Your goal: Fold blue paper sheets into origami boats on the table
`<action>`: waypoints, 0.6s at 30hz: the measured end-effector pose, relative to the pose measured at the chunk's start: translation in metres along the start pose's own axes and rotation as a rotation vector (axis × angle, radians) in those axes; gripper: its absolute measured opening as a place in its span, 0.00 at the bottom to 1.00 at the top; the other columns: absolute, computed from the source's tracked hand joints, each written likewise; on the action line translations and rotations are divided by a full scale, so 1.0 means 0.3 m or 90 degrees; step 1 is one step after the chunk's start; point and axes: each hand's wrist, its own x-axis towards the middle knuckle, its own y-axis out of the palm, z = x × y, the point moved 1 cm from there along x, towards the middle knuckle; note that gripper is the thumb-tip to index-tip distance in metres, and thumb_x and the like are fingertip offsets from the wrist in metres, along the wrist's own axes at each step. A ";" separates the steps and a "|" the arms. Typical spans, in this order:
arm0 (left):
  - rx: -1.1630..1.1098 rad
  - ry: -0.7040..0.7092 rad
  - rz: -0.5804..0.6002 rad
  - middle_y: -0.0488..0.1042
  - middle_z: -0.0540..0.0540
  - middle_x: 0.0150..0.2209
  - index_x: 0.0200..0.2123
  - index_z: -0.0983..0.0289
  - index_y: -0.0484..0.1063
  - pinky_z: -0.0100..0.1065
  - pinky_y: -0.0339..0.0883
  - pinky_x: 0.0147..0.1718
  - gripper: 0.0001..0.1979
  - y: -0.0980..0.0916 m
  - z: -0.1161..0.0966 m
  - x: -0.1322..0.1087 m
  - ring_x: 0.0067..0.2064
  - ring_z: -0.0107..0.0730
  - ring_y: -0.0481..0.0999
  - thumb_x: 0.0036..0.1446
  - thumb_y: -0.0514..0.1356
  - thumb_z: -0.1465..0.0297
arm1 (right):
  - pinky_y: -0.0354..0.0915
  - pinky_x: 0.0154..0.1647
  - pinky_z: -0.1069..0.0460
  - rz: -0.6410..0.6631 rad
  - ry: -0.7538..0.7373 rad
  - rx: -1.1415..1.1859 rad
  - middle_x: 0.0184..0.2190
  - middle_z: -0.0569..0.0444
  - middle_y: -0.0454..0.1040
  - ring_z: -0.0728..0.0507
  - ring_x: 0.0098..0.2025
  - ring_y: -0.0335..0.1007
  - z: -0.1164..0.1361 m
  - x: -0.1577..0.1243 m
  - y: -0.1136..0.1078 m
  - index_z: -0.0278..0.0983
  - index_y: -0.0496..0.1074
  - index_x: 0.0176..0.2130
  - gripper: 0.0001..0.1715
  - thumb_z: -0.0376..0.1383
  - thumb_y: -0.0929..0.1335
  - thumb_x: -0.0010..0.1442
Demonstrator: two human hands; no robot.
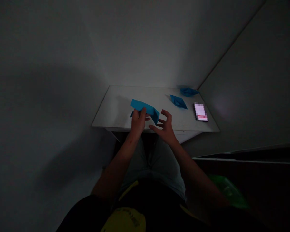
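While a person sat at a small white table [111, 108], their left hand [137, 121] held a long piece of folded blue paper [145, 109] up above the tabletop. That hand was closed, and it pinched the near edge of the paper tight. Holding it this way seemed to keep the paper steady and let the person see it well.

The right hand [165, 126] was open, with its fingers spread wide. It held nothing, and it was just beside the right end of the paper. It was hard to tell if it touched the paper. It looked ready to help, with room left for it to reach in.

Farther back, a smaller folded blue paper [178, 101] lay on the table. Another folded blue paper [189, 92] lay in the far corner, by the wall [147, 48]. They seemed to be set there to stay out of the way. A phone [200, 112] lay near the right edge, and its screen was too blurry to read. A green plastic bag [228, 190] sat low on the right, near the person's right arm [195, 170].
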 end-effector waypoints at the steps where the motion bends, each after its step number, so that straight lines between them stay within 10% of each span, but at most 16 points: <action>1: 0.017 0.012 0.007 0.81 0.55 0.39 0.46 0.61 0.71 0.33 0.80 0.33 0.23 0.005 0.002 -0.004 0.39 0.38 0.86 0.62 0.68 0.49 | 0.79 0.48 0.39 0.005 -0.022 -0.027 0.72 0.43 0.56 0.34 0.56 0.76 0.004 0.003 0.006 0.52 0.58 0.69 0.56 0.49 0.82 0.51; 6: 0.080 0.068 0.025 0.81 0.54 0.36 0.47 0.61 0.70 0.31 0.79 0.31 0.22 -0.002 -0.009 -0.015 0.36 0.35 0.86 0.65 0.64 0.48 | 0.80 0.48 0.39 0.018 -0.111 -0.130 0.64 0.42 0.67 0.37 0.52 0.77 0.003 0.025 0.003 0.47 0.64 0.66 0.34 0.46 0.73 0.65; 18: -0.020 0.000 -0.005 0.80 0.51 0.34 0.49 0.59 0.70 0.27 0.78 0.31 0.18 -0.058 -0.074 0.003 0.37 0.35 0.86 0.62 0.70 0.59 | 0.77 0.53 0.39 0.117 -0.075 -0.039 0.61 0.46 0.74 0.36 0.55 0.75 0.090 0.043 -0.068 0.49 0.72 0.60 0.35 0.51 0.79 0.58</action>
